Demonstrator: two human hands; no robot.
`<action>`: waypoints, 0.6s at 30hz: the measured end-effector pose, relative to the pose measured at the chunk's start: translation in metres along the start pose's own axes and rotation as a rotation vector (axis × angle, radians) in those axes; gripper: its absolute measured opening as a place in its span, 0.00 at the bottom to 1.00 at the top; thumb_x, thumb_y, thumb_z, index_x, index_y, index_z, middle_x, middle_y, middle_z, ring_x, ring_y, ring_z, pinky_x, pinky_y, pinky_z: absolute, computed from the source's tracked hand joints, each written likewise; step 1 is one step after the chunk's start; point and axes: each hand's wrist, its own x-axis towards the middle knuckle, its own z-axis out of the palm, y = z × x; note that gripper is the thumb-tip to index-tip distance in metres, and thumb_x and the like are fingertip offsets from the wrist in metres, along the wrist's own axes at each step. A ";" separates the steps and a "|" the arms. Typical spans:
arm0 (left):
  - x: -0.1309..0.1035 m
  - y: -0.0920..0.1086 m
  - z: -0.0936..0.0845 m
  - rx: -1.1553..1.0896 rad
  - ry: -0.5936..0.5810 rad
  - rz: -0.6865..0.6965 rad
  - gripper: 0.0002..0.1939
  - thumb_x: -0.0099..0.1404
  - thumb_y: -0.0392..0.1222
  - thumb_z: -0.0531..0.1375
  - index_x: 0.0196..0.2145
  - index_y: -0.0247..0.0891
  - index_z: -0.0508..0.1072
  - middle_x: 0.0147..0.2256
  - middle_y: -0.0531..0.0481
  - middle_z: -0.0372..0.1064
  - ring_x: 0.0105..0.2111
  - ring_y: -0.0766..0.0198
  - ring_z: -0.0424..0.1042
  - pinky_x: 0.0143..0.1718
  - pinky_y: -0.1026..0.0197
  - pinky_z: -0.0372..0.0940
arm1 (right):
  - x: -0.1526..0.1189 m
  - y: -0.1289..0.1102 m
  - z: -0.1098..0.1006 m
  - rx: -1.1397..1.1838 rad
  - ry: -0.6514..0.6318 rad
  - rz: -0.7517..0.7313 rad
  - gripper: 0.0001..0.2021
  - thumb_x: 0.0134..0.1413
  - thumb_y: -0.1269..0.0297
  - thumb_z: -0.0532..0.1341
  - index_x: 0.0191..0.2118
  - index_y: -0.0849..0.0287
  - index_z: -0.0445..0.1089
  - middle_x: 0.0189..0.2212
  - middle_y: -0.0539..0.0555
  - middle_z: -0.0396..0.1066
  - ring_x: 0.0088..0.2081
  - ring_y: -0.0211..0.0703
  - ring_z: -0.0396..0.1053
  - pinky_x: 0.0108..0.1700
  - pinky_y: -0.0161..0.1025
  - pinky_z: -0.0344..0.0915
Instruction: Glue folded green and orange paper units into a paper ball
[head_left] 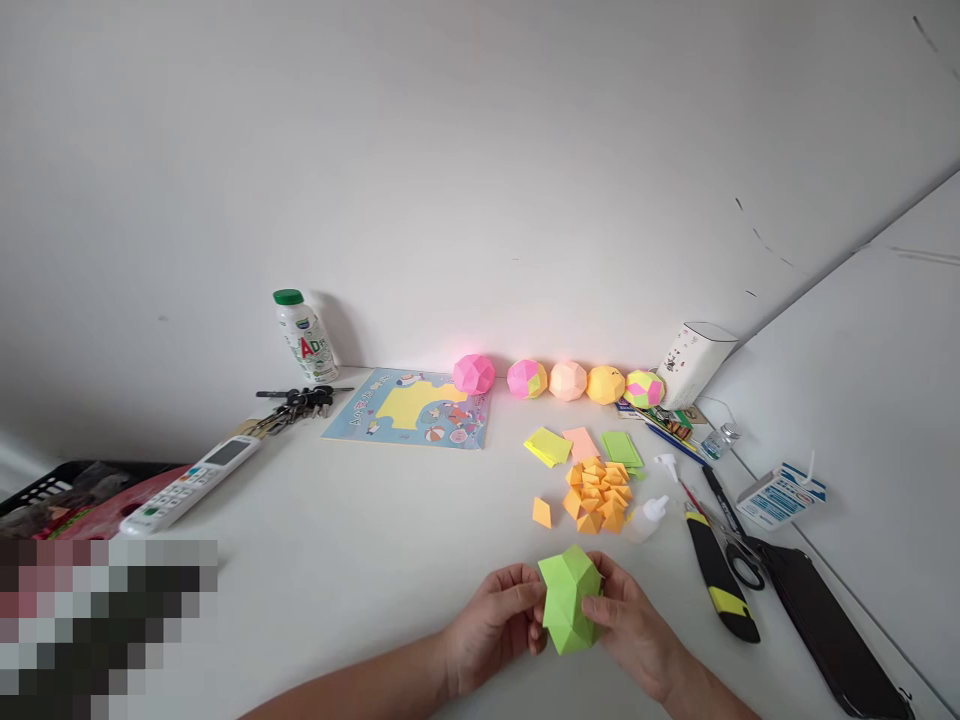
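A green folded-paper shape (571,600) with angular facets is held between both hands near the table's front edge. On its left side, my left hand (504,618) has its fingers curled against the paper. My right hand (628,618) grips the right side, thumb on the front face. Just beyond lies a pile of orange folded pieces (598,495), with one loose orange piece (542,513) to its left. A small white glue bottle (646,518) lies right of the pile. Yellow (547,447), peach (581,444) and green (621,450) paper sheets lie behind it.
Several paper balls, one pink (474,374), line the wall beside a blue puzzle board (409,435). At left are a bottle (306,337), keys (306,400) and a white handset (191,485). A cutter (720,578), scissors (745,563) and black case (832,625) lie right.
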 end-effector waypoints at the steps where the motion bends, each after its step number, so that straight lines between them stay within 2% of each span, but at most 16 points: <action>1: 0.000 0.000 0.000 0.002 -0.003 -0.001 0.13 0.53 0.41 0.65 0.22 0.34 0.64 0.19 0.53 0.62 0.17 0.71 0.60 0.20 0.66 0.55 | 0.000 0.000 0.000 -0.001 0.000 0.002 0.18 0.38 0.63 0.71 0.35 0.57 0.65 0.31 0.50 0.71 0.32 0.41 0.68 0.35 0.38 0.60; 18: -0.006 0.004 0.000 0.037 0.001 -0.026 0.12 0.56 0.41 0.63 0.23 0.36 0.63 0.20 0.54 0.63 0.18 0.71 0.62 0.23 0.65 0.56 | 0.000 0.000 -0.001 -0.007 0.018 0.018 0.20 0.38 0.65 0.71 0.37 0.57 0.63 0.32 0.50 0.71 0.34 0.42 0.69 0.38 0.41 0.61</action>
